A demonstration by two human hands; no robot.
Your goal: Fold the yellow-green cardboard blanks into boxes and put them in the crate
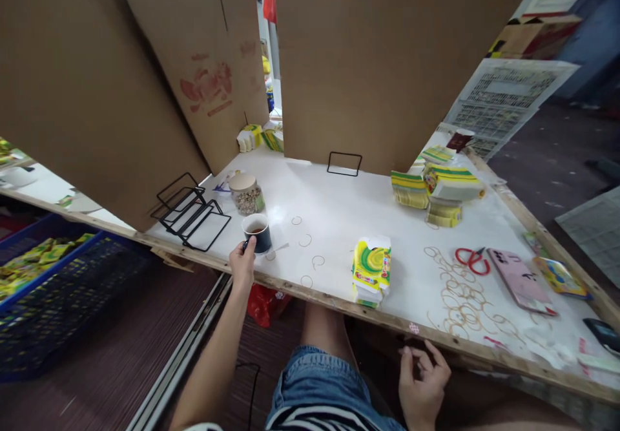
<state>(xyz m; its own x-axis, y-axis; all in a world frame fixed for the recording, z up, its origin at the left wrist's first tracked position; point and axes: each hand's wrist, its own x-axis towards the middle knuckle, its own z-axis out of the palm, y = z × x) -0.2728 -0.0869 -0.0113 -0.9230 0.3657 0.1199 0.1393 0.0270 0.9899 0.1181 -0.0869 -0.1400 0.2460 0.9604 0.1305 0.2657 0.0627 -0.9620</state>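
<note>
By its handle, my left hand (241,264) grips a dark mug (262,240) with a white inside and some brown drink in it. The mug is at the table's front edge, on the left; whether its base rests on the table I cannot tell. Just behind it is a lidded clear jar (247,199) of small beige pieces. Below the front edge of the table, my right hand (422,382) hovers near my lap, palm up, fingers loosely bent and apart, with nothing visible in it. Nearest to it on the tabletop is a small stack of yellow-green cartons (372,266).
A black wire rack (194,218) stands left, against cardboard panels (378,63). Flattened yellow cartons (453,182) are piled at the back right. Rubber bands (460,298), red scissors (472,262) and a pink phone (520,280) lie right. A blue crate (87,289) sits at lower left.
</note>
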